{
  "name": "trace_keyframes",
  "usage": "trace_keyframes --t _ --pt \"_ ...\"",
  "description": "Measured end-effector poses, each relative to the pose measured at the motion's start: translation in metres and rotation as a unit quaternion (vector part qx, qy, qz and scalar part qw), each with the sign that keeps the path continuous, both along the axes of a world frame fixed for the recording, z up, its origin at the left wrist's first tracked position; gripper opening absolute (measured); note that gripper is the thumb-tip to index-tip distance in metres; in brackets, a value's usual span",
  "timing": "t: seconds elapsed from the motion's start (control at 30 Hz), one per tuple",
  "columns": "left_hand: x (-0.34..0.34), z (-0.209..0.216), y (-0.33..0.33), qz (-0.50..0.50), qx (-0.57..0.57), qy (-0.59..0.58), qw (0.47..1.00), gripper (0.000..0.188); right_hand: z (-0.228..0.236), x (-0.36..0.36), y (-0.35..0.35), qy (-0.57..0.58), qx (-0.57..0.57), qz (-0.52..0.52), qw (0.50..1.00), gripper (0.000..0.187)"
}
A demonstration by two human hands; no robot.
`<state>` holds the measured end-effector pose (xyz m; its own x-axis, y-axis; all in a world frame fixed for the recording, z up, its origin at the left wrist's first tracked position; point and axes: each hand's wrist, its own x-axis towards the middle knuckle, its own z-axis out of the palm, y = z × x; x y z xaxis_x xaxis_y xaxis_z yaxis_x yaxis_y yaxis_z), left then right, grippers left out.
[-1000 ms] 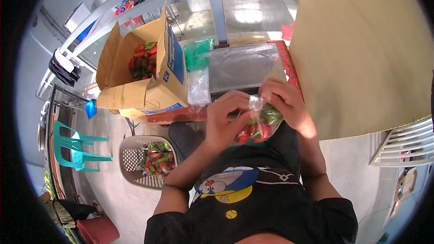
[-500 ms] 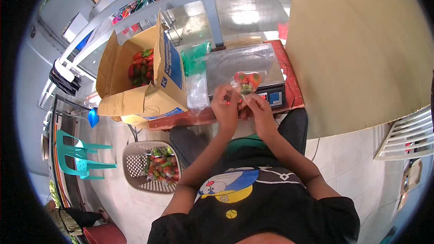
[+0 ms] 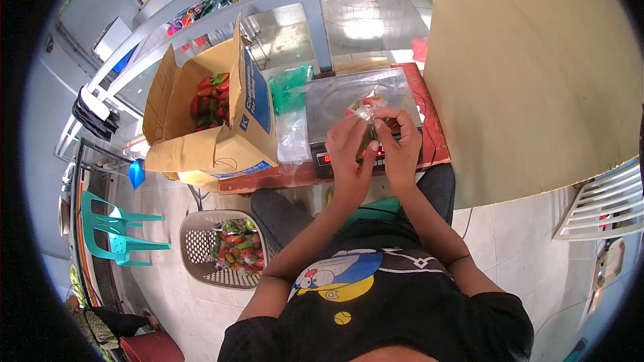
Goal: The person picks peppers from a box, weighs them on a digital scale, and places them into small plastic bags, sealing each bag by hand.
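My left hand [image 3: 349,151] and my right hand [image 3: 401,151] are close together over the weighing scale [image 3: 330,104]. Between their closed fingertips they pinch the gathered neck of a clear plastic bag of peppers [image 3: 373,100]. Red shows through the film at the far end of the bag, above the scale's metal plate; the fingers hide part of the rest. Whether the bag rests on the plate or hangs just over it, I cannot tell. Red digits glow on the scale's front, partly behind my hands.
Left of the scale lie green plastic bags [image 3: 288,87] and clear plastic bags [image 3: 293,137]. An open cardboard box [image 3: 257,110] holds red peppers [image 3: 211,102]. Below it, a beige basket [image 3: 198,248] contains bagged peppers. A large tan board [image 3: 530,80] stands at the right.
Both hands have moved slightly forward over the scale and turned, fingertips now meeting at the bag's neck. The peppers have tipped away from me and show less.
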<state>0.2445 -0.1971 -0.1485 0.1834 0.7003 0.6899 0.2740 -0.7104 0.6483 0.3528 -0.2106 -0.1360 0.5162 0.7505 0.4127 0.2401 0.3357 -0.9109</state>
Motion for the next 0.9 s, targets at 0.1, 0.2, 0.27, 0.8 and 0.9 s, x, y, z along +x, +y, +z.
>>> trace_keyframes --t 0.1,0.2,0.27,0.8,0.9 --pt "0.0 -0.007 -0.004 0.002 0.01 0.035 0.999 0.042 -0.001 0.001 -0.001 -0.046 -0.012 -0.014 0.999 0.022" --pt "0.0 -0.009 -0.008 0.0 0.007 0.059 0.998 0.047 0.004 0.003 -0.003 -0.115 -0.019 -0.027 0.993 0.027" --pt "0.0 -0.009 -0.009 -0.001 0.005 0.071 0.997 0.049 0.004 0.005 -0.002 -0.188 0.015 -0.054 0.981 0.023" --pt "-0.016 -0.009 -0.011 0.045 -0.04 -0.051 0.997 0.027 -0.024 -0.008 -0.008 -0.181 0.018 0.039 0.982 0.016" --pt "-0.019 -0.005 -0.003 0.059 -0.03 -0.057 0.996 0.02 -0.021 -0.007 -0.011 -0.18 0.025 0.073 0.981 0.009"
